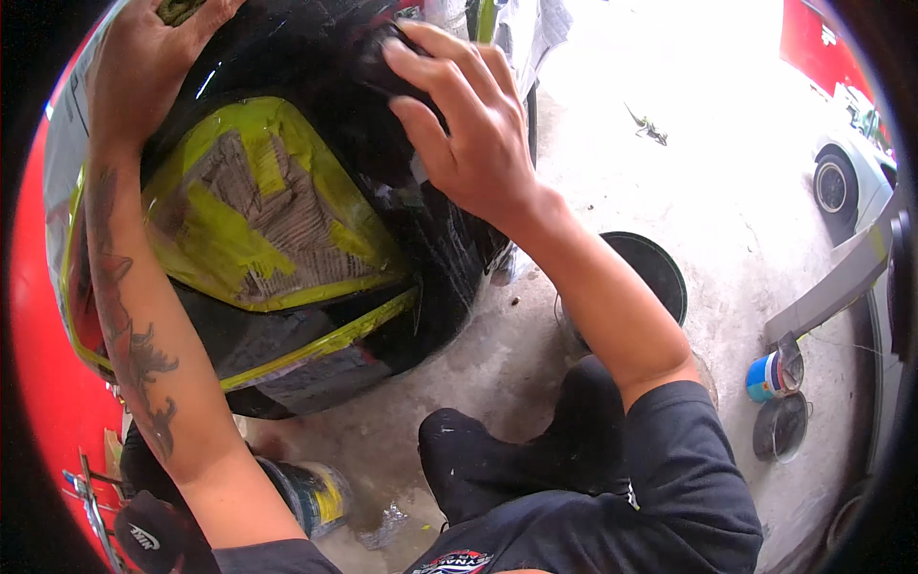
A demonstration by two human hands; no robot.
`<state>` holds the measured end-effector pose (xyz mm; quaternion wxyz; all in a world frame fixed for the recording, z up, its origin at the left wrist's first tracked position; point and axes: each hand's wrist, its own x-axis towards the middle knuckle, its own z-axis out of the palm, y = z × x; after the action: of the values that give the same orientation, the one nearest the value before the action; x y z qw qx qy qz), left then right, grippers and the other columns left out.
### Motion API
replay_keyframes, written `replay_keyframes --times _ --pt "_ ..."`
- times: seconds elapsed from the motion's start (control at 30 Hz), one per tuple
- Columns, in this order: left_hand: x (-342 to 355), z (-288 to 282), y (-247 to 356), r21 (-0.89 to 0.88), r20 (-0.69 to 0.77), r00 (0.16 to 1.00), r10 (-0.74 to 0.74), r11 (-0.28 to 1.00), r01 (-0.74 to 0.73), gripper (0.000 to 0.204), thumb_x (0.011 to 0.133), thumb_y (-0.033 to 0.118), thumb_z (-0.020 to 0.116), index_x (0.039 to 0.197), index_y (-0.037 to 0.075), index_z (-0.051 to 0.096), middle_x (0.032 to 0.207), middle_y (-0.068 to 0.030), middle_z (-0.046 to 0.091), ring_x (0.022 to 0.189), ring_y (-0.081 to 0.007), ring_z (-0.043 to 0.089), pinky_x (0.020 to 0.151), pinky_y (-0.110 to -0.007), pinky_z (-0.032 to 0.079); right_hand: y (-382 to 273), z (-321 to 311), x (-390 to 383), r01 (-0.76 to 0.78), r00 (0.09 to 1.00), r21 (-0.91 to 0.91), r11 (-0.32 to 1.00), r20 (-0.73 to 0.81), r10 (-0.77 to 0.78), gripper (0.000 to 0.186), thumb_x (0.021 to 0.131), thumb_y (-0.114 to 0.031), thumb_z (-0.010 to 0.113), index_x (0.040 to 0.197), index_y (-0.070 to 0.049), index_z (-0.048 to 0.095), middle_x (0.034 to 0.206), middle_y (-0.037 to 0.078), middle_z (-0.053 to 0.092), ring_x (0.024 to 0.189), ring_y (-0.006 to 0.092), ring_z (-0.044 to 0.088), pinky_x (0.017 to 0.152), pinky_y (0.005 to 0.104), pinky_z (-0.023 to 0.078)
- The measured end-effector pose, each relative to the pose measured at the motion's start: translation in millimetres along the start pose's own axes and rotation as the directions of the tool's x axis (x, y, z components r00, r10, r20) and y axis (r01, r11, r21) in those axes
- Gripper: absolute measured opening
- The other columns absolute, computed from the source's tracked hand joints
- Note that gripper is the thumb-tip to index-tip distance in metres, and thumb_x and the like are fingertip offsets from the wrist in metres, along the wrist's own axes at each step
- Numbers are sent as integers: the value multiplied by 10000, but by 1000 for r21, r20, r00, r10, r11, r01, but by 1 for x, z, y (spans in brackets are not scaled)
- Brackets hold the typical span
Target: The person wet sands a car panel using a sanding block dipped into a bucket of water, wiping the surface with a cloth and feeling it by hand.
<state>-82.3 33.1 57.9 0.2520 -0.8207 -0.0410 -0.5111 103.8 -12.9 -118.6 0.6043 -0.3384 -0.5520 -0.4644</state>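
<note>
In front of me is a glossy black car body panel (325,91) with a rounded corner. Yellow-green masking tape (368,230) and crumpled paper (287,201) cover an opening in it, probably a lamp. A tape strip (316,344) runs along its lower edge. My right hand (469,115) presses a dark block or pad (378,62) against the panel's upper right, fingers closed over it and slightly blurred. My left hand (148,62) is at the upper left, closed round an olive-green pad-like piece (179,10), partly cut off by the picture's top.
A black bucket (650,273) stands by my right elbow. Further right are a blue-and-white can (767,378) and a dark round container (779,426). A yellow-labelled tub (320,497) and a black cap (148,536) are at lower left. A light-coloured car (851,182) stands far right.
</note>
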Motion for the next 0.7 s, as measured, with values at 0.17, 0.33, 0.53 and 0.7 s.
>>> replay_keyframes --times 0.17,0.33,0.53,0.7 --pt "-5 14 -1 -60 -38 997 62 996 -64 214 862 176 801 986 12 741 893 -53 720 830 -141 671 776 -286 535 -4 -8 27 -6 1000 -16 1000 31 6 449 828 -63 737 1262 -80 625 1296 141 633 1071 357 596 933 472 478" --pt "-6 10 -5 -142 -5 1000 -29 989 28 204 873 175 797 984 14 742 925 -56 729 847 -136 674 792 -292 540 -18 -7 24 -99 994 58 993 52 96 456 847 -22 718 1290 -14 608 1324 225 621 1119 393 610 970 487 486" --pt "-3 17 -8 -170 -4 1000 -8 985 7 217 881 192 797 995 15 740 931 -58 740 866 -133 682 802 -298 548 15 -4 48 -186 983 -11 983 -6 186 312 923 -94 631 1204 41 629 1206 241 666 1109 438 612 986 484 474" --pt "1 -8 2 -202 249 965 -80 970 132 360 943 312 736 1145 14 729 1131 -97 740 1063 -175 685 972 -345 521 -4 11 17 -144 981 28 989 -129 147 347 832 -151 732 1167 -110 652 1187 139 658 1026 379 610 898 479 486"
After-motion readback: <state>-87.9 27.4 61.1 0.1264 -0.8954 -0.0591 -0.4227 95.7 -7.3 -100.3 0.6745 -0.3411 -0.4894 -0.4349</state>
